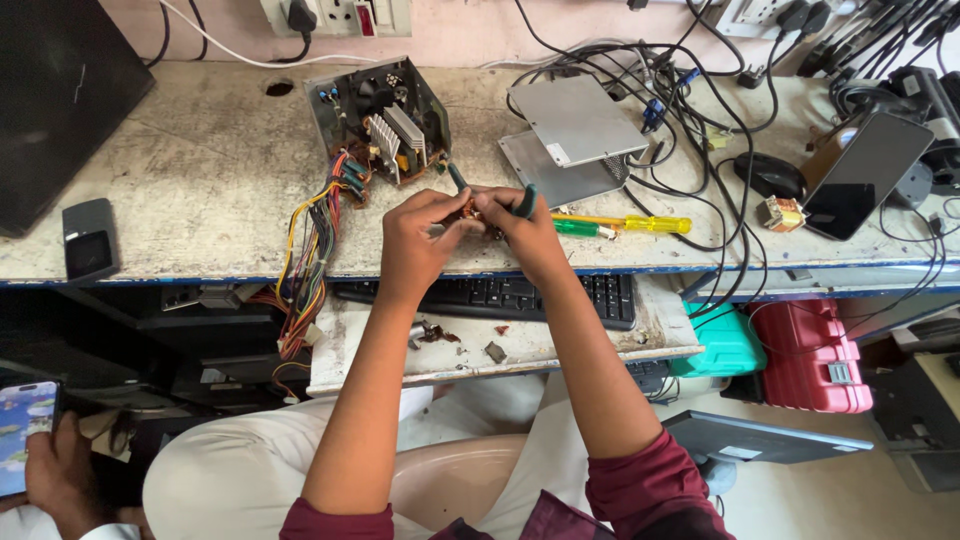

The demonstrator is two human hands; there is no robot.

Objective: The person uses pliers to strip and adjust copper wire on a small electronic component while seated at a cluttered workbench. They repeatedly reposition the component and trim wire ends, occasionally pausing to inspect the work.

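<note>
Left hand (418,232) pinches a small copper-wound part (472,210) above the tabletop (200,190) edge, steadying it; right hand (522,222) grips a teal-handled tool (524,200) against it; beyond, opened power supply (378,118), lid off, wires (310,260) trailing

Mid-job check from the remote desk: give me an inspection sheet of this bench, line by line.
Surface: worn pale workbench, stained, with a hole near the back edge.
Job's things: small coppery part held between both hands; opened power supply box behind it.
Clutter: yellow screwdriver, green screwdriver, two flat metal drives, phone, mouse, keyboard on a lower shelf.
Grip: left hand pinches the part; right hand holds a dark green-handled tool against it.
Cables: coloured wire bundle hangs off the front edge; black cables tangled at right.
Surroundings: red case, green case; another person's hand with a phone lower left.
</note>
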